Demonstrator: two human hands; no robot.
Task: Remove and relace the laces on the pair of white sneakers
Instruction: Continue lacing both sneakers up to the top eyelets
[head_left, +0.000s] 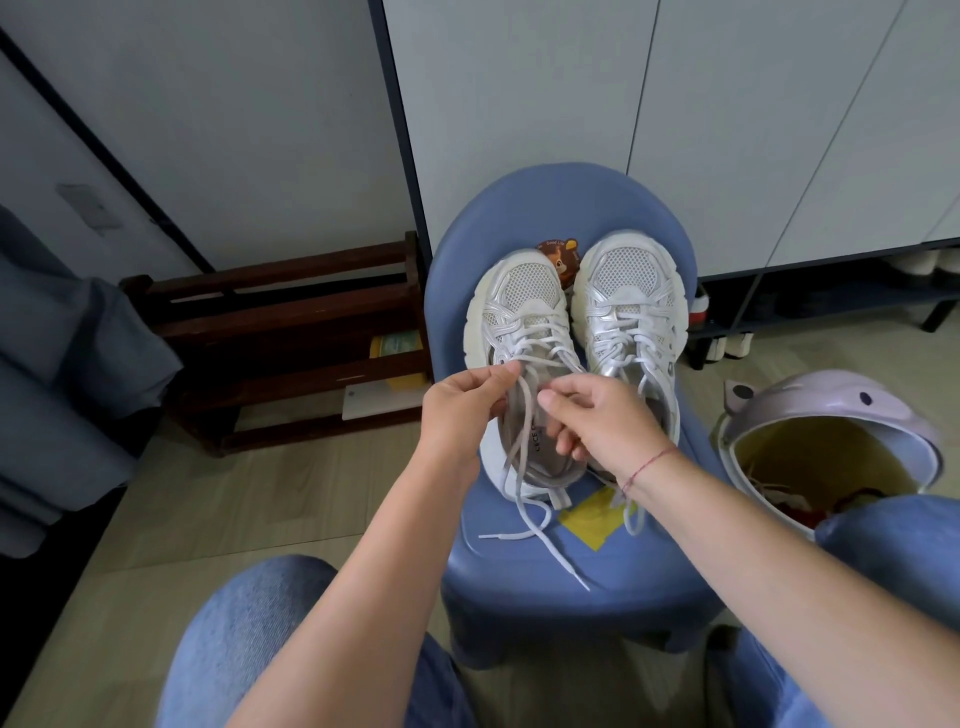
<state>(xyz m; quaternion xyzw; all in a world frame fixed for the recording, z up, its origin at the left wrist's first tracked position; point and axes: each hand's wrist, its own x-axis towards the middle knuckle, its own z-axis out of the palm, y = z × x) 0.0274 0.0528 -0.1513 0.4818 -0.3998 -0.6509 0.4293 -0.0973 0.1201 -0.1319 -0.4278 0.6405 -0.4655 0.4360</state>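
Two white mesh sneakers stand side by side on a small blue chair (644, 566), toes pointing away from me. The left sneaker (519, 306) has its lace (519, 415) untied, with loose ends trailing down over the seat. My left hand (462, 410) pinches a strand of that lace above the shoe's opening. My right hand (597, 415) hovers over the same opening, its fingers curled down by the tongue and lace; what they grip is hidden. The right sneaker (628, 306) is laced, and its ends also hang loose.
A dark wooden rack (280, 332) stands on the floor to the left of the chair. A lilac bin (831, 431) with rubbish inside sits at the right. White cabinet doors (675, 114) rise behind the chair. My knees in blue jeans (249, 639) frame the bottom.
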